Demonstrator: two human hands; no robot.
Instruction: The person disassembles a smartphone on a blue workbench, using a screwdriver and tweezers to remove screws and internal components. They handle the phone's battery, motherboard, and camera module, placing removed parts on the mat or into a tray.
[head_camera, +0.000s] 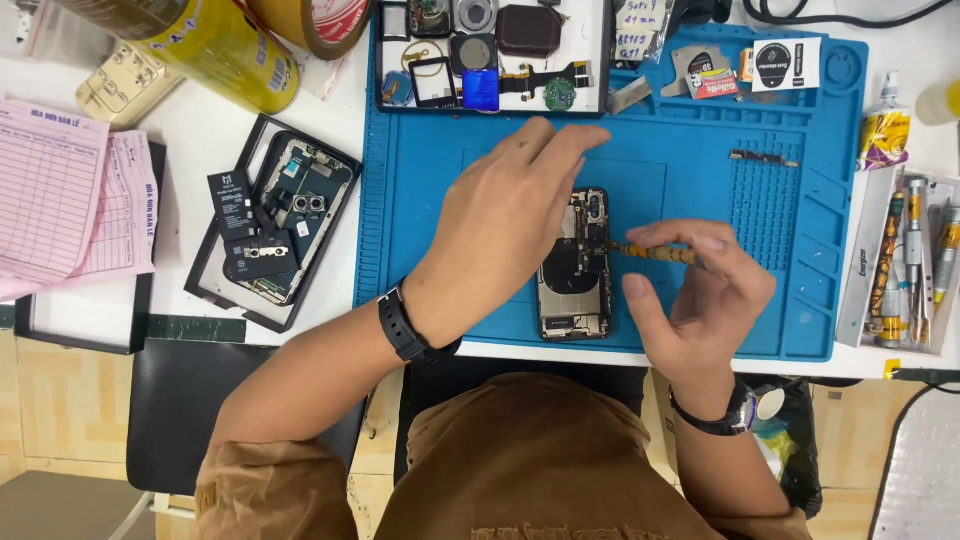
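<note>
Opened phone (574, 290) lying on the blue mat (700, 180), pinned flat under the open left hand (505, 215). Right hand (690, 290) pinching a slim screwdriver (655, 254); best kept square on the screw, pressing lightly, turning slowly.

A bright blue rubber work mat (700, 170) lies on the white table (190, 140). On it is an opened phone with silver and black insides (575, 290). At the table's left edge, pink paper forms (60, 200); at its top edge, a yellow tape roll (215, 50). A gold-and-black patterned screwdriver (655, 253) points at the phone.
</note>
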